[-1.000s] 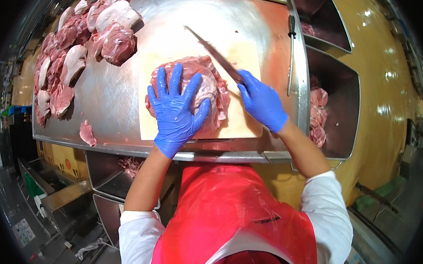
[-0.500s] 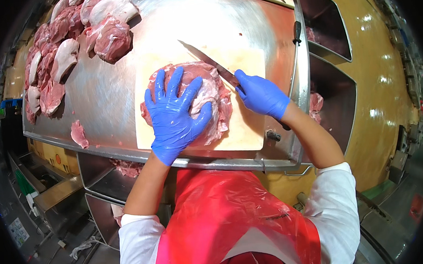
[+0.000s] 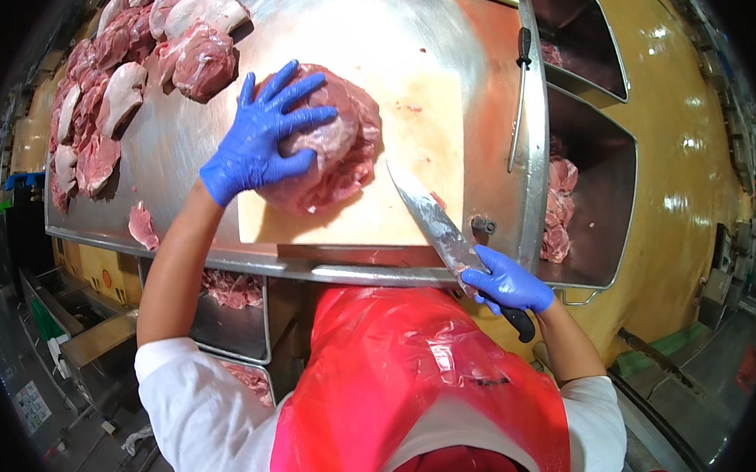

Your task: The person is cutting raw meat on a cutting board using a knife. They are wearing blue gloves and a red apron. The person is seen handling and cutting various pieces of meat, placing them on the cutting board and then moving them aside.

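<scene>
A large piece of raw meat (image 3: 351, 122) is being supported on the left part of a pale cutting board (image 3: 427, 118), which is being carried by a metal desk (image 3: 191, 182). The left side of the meat is being covered by the blue-gloved left hand (image 3: 262, 139); its grip is being left unclosed, with the fingers being spread over the top surface and the thumb being laid along the nearer side. A knife (image 3: 433, 220) is being grasped by the right hand (image 3: 509, 280), also blue-gloved, whose grip is being clenched around the black handle near the desk's near edge. The blade is being pointed up and to the left, its tip being held just beside the meat; whether the board is being touched by it cannot be told. A heap of meat cuts (image 3: 97, 101) is being borne by the desk's far left portion, and a small scrap (image 3: 142, 225) is being exposed nearer the front edge. On the right, a sharpening steel (image 3: 517, 100) is being supported by the desk, beside a metal bin (image 3: 601, 173) in which further meat pieces (image 3: 557, 227) are being contained.
</scene>
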The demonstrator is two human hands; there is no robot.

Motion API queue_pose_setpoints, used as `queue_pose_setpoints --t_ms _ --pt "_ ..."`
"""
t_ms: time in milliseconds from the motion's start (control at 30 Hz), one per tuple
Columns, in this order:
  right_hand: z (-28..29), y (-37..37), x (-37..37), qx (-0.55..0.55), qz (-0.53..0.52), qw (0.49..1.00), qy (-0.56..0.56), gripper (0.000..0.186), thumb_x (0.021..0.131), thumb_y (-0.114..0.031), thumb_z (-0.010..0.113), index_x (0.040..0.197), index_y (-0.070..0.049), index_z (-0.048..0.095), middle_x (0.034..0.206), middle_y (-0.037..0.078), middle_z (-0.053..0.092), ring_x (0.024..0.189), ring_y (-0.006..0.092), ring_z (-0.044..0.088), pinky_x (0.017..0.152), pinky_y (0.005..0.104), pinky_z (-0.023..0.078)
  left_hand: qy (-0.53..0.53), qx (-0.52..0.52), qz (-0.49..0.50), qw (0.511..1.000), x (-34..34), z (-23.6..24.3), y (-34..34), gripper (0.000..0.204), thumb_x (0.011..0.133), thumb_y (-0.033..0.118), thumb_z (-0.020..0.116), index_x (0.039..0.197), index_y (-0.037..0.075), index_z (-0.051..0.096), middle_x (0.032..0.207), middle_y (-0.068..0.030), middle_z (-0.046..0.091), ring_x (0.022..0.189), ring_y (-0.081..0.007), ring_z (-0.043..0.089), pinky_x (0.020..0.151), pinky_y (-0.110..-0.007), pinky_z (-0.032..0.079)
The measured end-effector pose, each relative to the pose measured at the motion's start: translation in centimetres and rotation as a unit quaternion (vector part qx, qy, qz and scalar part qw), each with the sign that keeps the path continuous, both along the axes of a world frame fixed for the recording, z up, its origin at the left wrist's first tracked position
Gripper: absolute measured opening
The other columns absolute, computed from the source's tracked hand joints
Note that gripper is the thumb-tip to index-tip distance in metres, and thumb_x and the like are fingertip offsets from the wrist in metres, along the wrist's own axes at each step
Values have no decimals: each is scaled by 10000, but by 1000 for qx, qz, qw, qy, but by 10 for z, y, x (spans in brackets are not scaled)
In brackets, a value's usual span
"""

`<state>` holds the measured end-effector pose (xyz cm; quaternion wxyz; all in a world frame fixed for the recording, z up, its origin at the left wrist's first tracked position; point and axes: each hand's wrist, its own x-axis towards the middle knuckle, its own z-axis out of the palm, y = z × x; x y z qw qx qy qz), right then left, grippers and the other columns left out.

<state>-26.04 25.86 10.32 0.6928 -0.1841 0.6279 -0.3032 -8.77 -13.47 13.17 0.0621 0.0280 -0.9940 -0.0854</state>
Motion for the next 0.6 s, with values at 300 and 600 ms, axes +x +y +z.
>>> queue_pose_setpoints --t_ms 300,600 --pt "-24 -11 3 -262 -168 793 -523 227 1000 -256 527 944 -62 424 580 148 500 305 182 450 295 297 378 211 867 216 397 -42 -51 179 566 1021 406 429 1464 58 385 1483 -178 421 1341 -330 453 1113 -482 365" --pt "10 -97 47 -214 56 974 -47 380 970 -319 609 1184 -15 531 717 53 599 495 89 552 433 229 429 322 927 98 164 51 5 143 679 1021 429 306 1508 -41 254 1558 -262 274 1449 -429 254 1206 -562 161"
